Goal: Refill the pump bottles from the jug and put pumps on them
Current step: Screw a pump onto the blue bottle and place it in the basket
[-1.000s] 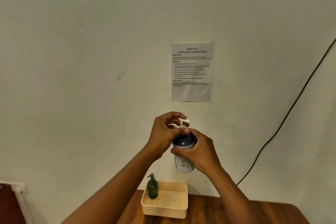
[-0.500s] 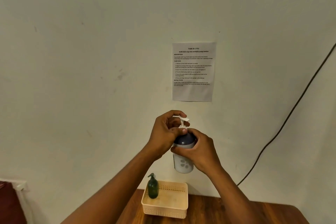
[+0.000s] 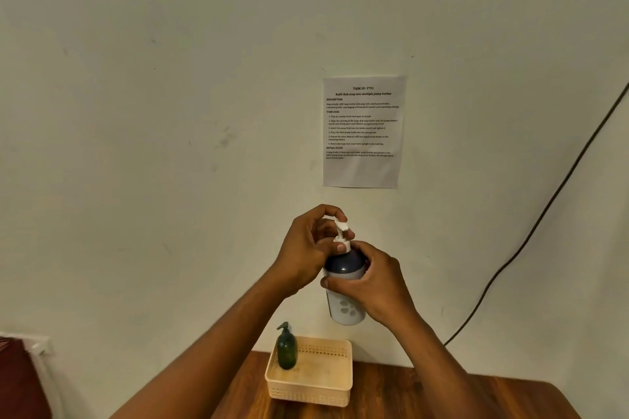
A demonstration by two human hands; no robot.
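I hold a white pump bottle with a dark blue shoulder up in front of the wall, above the table. My right hand wraps around its body. My left hand pinches the white pump that sits in the bottle's neck, its nozzle pointing up and right. A dark green pump bottle with its pump on stands upright in the left corner of a cream plastic basket. No jug is in view.
The basket rests on a brown wooden table against a pale wall. A printed task sheet is stuck to the wall. A black cable runs down the wall on the right. Something dark red sits at the lower left.
The white pump has turned between my left fingers and its nozzle now points up and right. Bottle and hands have risen slightly.
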